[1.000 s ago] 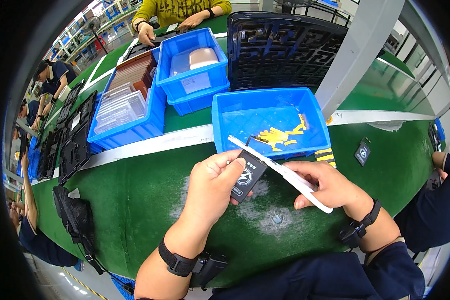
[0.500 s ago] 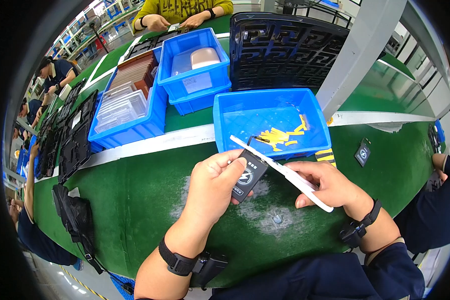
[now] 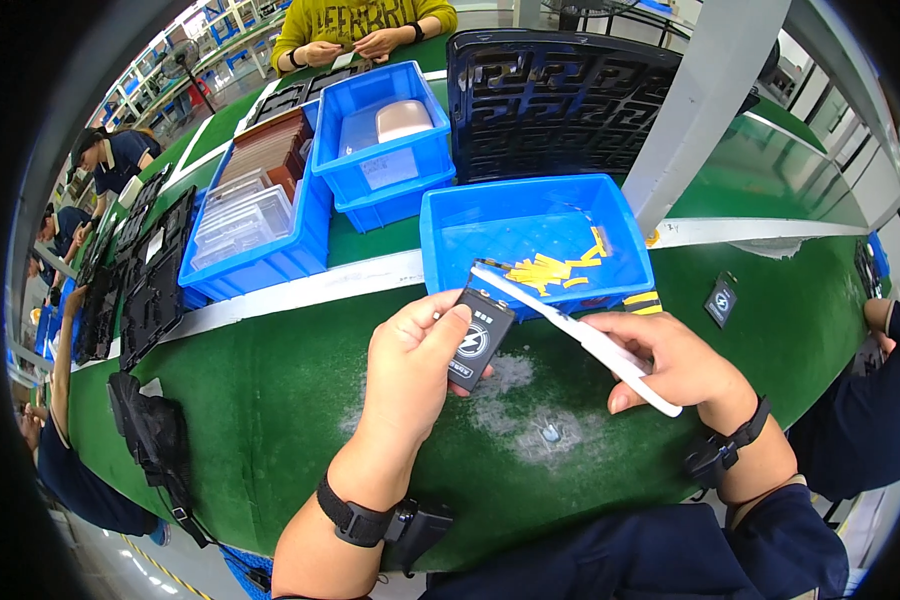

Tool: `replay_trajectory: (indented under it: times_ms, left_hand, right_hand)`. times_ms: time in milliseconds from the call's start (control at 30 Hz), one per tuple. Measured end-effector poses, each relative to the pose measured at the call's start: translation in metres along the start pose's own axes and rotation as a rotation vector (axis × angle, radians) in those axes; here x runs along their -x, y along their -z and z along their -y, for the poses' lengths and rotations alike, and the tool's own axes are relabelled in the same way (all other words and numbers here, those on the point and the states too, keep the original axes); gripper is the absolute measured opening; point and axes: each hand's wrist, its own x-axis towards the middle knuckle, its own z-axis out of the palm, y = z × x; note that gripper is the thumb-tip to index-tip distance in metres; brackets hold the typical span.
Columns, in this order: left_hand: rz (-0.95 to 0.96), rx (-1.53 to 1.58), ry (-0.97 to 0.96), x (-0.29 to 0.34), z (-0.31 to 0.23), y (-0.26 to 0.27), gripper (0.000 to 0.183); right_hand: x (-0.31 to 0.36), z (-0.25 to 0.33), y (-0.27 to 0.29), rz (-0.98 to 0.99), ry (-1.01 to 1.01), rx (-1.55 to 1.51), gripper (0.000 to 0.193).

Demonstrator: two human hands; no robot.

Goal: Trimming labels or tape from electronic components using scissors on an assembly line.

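Observation:
My left hand (image 3: 413,365) is closed on a flat black battery (image 3: 479,345), thumb across its face, which bears a pale round lightning-bolt emblem. A short dark lead shows at the battery's upper end. My right hand (image 3: 660,362) grips a long white hand tool (image 3: 570,325), slim at the far end and wider toward the palm; its exact kind is unclear. The tool's far end lies against or just over the lead; contact cannot be made out. Beyond both hands stands a blue bin (image 3: 530,215) holding several yellow strips (image 3: 550,270).
A second black battery (image 3: 720,300) lies on the green tabletop (image 3: 270,400) to the right. Blue bins of clear cases (image 3: 245,222) and brown pieces stand far left, beside stacked bins (image 3: 375,165). A black tray (image 3: 560,105) leans near a grey post (image 3: 710,100). A co-worker (image 3: 365,30) sits opposite.
My left hand and the battery have shifted slightly left. My right hand has moved a little right, and the white tool's far end now sits closer to the lead.

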Motion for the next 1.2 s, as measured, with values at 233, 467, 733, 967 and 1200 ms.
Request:
replay_trajectory:
  times_ms: [233, 467, 733, 967, 1200]
  left_hand:
    - [-0.045, 0.025, -0.082, 0.002, 0.003, 0.000, 0.025]
    - [-0.060, -0.084, -0.156, 0.003, 0.009, 0.003, 0.026]
    - [-0.072, -0.133, -0.191, 0.001, 0.018, 0.006, 0.027]
    - [-0.050, -0.169, -0.250, 0.003, 0.019, 0.001, 0.029]
    - [-0.055, -0.225, -0.249, 0.000, 0.020, 0.005, 0.029]
  right_hand:
    - [0.017, 0.044, 0.011, -0.351, -0.003, 0.375, 0.056]
    - [-0.008, 0.032, 0.022, -0.566, 0.147, 0.904, 0.049]
    - [-0.007, 0.023, 0.016, -0.632, 0.161, 0.959, 0.049]
    - [-0.003, 0.018, 0.008, -0.673, 0.154, 0.943, 0.045]
    - [-0.007, 0.002, 0.004, -0.851, 0.346, 0.870, 0.040]
